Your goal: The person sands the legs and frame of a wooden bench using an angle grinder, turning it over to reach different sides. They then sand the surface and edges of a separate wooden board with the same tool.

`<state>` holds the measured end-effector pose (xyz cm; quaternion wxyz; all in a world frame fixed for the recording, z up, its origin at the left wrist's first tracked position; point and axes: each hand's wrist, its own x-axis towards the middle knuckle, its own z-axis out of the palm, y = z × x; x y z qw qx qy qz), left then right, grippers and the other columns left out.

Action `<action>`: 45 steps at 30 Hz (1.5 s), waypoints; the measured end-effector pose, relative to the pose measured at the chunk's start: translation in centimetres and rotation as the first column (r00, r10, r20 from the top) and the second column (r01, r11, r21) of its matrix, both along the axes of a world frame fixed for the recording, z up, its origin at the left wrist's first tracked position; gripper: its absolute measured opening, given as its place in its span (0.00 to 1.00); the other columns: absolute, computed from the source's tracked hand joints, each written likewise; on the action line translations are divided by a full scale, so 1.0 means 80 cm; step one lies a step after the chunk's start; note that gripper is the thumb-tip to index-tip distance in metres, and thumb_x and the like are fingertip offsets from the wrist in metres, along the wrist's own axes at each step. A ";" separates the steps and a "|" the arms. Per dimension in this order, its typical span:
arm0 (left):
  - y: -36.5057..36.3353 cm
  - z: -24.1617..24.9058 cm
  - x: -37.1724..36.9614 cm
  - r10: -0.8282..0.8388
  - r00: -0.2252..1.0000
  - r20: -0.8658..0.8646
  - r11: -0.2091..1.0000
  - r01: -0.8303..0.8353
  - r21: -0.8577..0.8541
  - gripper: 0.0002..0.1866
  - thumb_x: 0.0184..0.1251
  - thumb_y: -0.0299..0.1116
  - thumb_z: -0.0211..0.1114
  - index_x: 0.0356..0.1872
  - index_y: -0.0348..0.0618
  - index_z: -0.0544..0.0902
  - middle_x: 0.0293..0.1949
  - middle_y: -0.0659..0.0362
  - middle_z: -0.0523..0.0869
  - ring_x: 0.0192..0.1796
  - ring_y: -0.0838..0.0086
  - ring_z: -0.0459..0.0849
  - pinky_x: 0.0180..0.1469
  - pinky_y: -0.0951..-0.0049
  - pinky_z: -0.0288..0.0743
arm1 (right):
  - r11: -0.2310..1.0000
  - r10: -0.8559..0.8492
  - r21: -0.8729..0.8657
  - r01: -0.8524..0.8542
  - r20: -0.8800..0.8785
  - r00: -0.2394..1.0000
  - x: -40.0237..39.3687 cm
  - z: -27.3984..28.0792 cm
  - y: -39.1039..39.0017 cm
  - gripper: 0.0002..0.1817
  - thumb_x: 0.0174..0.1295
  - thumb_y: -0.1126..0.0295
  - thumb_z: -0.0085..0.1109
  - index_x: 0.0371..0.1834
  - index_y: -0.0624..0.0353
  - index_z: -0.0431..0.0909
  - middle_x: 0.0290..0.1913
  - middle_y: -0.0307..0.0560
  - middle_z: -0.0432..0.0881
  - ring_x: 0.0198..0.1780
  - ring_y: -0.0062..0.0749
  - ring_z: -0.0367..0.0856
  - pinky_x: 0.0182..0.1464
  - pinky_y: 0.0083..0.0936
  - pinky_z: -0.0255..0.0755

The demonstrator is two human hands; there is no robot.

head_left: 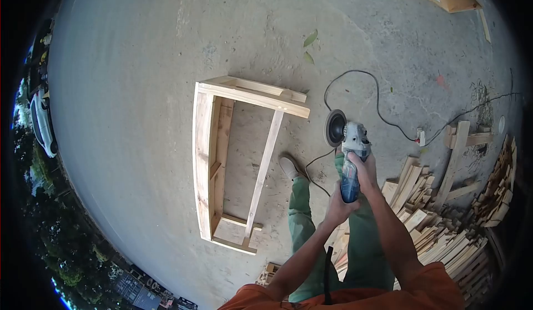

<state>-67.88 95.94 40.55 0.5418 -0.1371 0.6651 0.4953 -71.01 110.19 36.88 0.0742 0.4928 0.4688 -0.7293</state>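
A blue and grey angle grinder (351, 168) with a round dark disc (335, 128) at its head is held in front of my legs. My left hand (338, 205) is closed round the rear end of its body. Nearer the grinder's head, my right hand (365, 171) grips the body from the right side. The disc is apart from any wood. To the left, a wooden frame (204, 154) of pale boards rests on the concrete floor, and neither hand touches it.
A black cable (378, 96) loops across the floor to a plug connection (421, 138). Cut wood is piled (444, 243) at the lower right. Another wooden frame (463, 2) is at the top right. My shoe (289, 166) stands beside the near frame. A car (43, 122) is far left.
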 end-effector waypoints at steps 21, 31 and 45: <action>-0.157 -0.241 -0.045 -0.284 0.942 -0.178 0.957 0.291 0.016 0.44 0.49 0.36 0.79 0.67 0.36 0.65 0.48 0.48 0.83 0.48 0.59 0.84 0.54 0.59 0.78 | 0.941 -0.325 0.084 0.329 -0.061 0.944 0.016 -0.223 -0.155 0.25 0.61 0.69 0.68 0.62 0.66 0.77 0.52 0.47 0.84 0.49 0.29 0.83 0.53 0.27 0.78; -0.154 -0.259 -0.045 -0.247 0.950 -0.191 0.966 0.258 0.033 0.44 0.48 0.35 0.79 0.67 0.36 0.66 0.48 0.48 0.83 0.48 0.59 0.84 0.53 0.60 0.79 | 0.947 -0.299 0.086 0.308 -0.105 0.948 0.012 -0.237 -0.151 0.26 0.60 0.70 0.69 0.62 0.68 0.77 0.53 0.47 0.84 0.51 0.29 0.83 0.56 0.27 0.76; -0.115 -0.243 -0.033 -0.183 0.969 -0.163 0.982 0.188 0.016 0.45 0.49 0.36 0.79 0.68 0.36 0.64 0.49 0.49 0.84 0.49 0.62 0.85 0.55 0.61 0.79 | 0.967 -0.187 0.158 0.198 -0.081 0.979 0.008 -0.221 -0.120 0.30 0.59 0.66 0.73 0.63 0.67 0.76 0.53 0.48 0.84 0.52 0.31 0.83 0.58 0.30 0.76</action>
